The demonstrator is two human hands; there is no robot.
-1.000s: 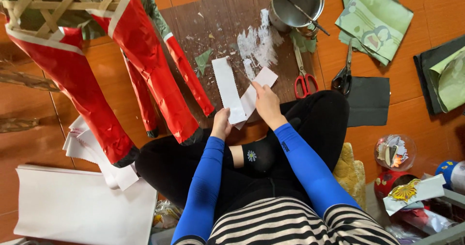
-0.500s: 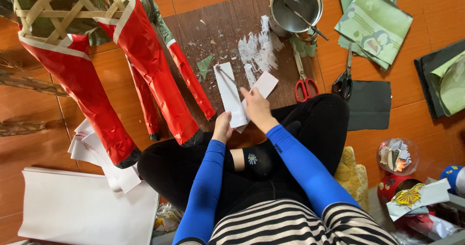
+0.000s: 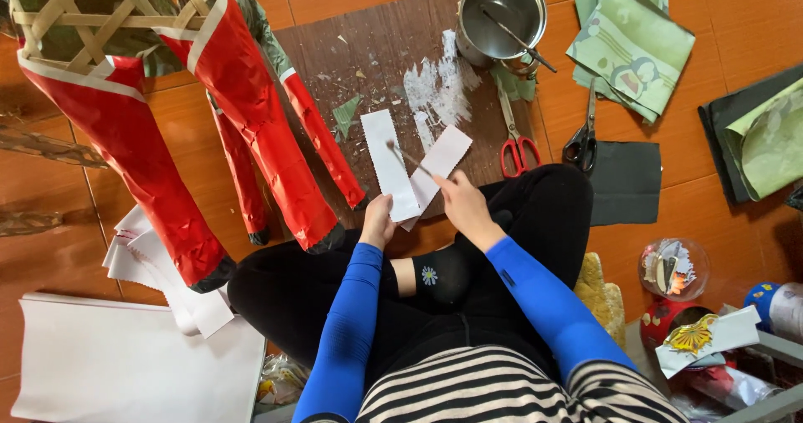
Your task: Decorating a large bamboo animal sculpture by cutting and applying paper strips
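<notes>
A thin brush stick (image 3: 410,160) is held in the grip of the right hand (image 3: 465,208), its tip laid on a white paper strip (image 3: 390,174); that strip is pinned at its near end by the closed fingers of the left hand (image 3: 377,220). A second white strip (image 3: 439,165) lies partly under the first. Both strips rest on a dark wooden board (image 3: 376,55) smeared with white paste, so gluing appears under way. A bamboo frame (image 3: 100,13) is already clad in red paper on its legs (image 3: 242,113), while its upper lattice is left bare. On the tiled floor (image 3: 669,197) are seen a metal pot (image 3: 500,15), red scissors (image 3: 514,134), black scissors (image 3: 583,134) and white sheets (image 3: 125,364).
</notes>
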